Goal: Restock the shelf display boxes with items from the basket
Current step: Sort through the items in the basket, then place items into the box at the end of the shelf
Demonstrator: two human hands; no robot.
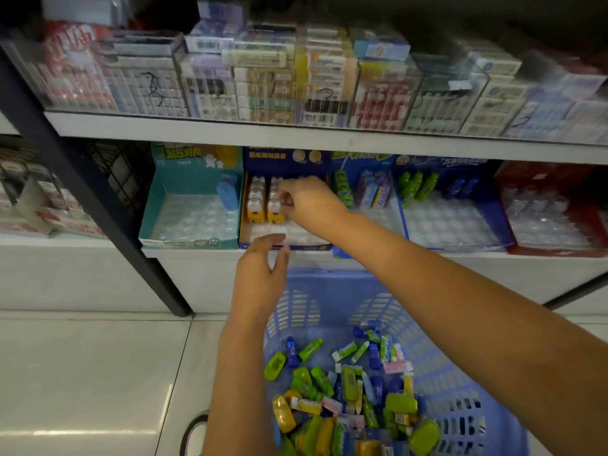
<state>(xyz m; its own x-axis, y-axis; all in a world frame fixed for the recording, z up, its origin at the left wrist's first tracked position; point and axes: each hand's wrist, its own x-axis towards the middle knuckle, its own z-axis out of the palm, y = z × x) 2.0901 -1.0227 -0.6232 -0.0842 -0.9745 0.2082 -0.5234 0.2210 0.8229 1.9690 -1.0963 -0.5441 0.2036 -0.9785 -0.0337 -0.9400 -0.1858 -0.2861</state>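
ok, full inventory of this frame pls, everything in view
blue slotted plastic basket: one, blue, below the lower shelf
small loose packs: many; green, yellow, blue, pink; heaped in basket
teal cardboard display box: one, teal, lower shelf left
dark blue cardboard display box: one, yellow inside, lower shelf middle
yellow-and-white items: two rows, in dark blue box
blue display boxes: apparently two, right of it
red display box: one, red, far right
clear boxes of packs: a row, mixed colours, upper shelf
left hand: open, at dark blue box's front edge
right hand: pinches one yellow-and-white item
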